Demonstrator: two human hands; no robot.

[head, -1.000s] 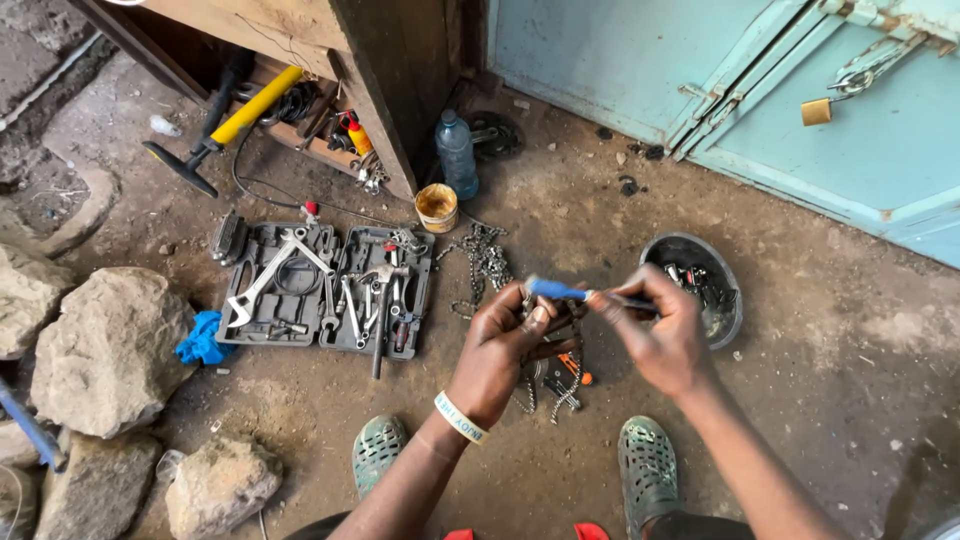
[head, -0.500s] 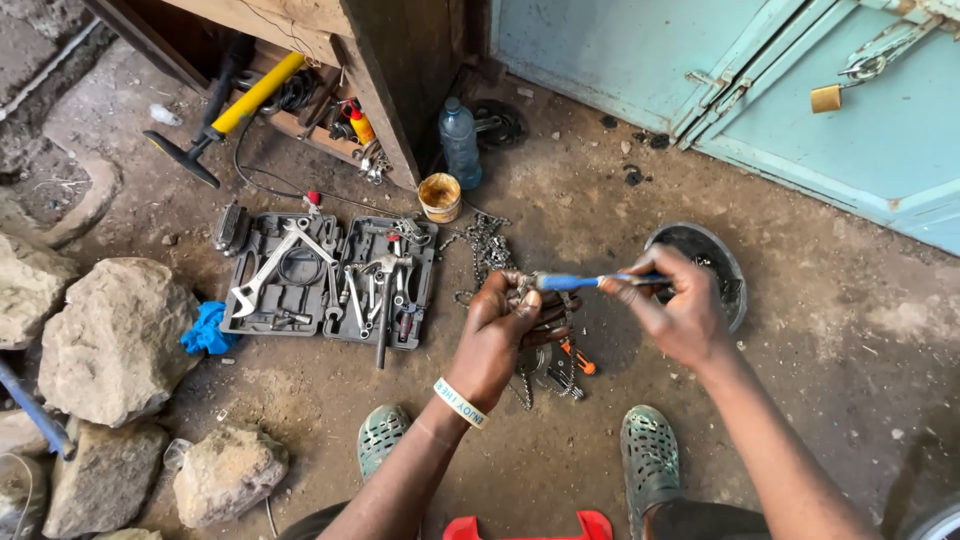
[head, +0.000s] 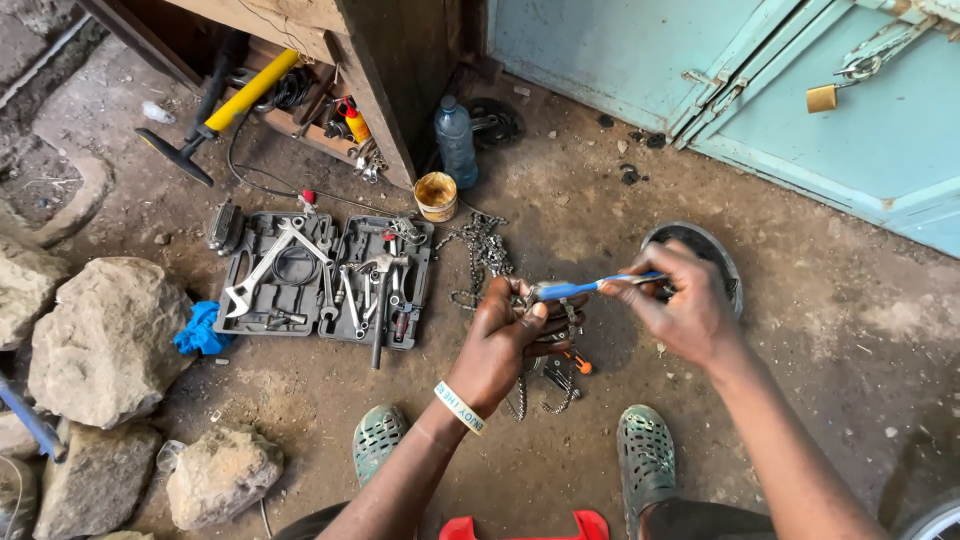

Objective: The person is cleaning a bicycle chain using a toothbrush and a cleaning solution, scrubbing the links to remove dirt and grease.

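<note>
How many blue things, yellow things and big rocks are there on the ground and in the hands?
Blue: 3 - brush handle held by left hand and right hand, cloth, water bottle
Yellow: 2 - pump, tub
Big rocks: 3 -
Total: 8

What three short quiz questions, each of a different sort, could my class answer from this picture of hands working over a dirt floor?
1. True or false: the right hand grips a blue-handled tool.
2. Multiple choice: the open tool case lies (A) on a bench, (B) on the ground, (C) in a bowl.
3. Fill in: a chain hangs from the ___ hand.

Key: 1 true; 2 B; 3 left.
</note>
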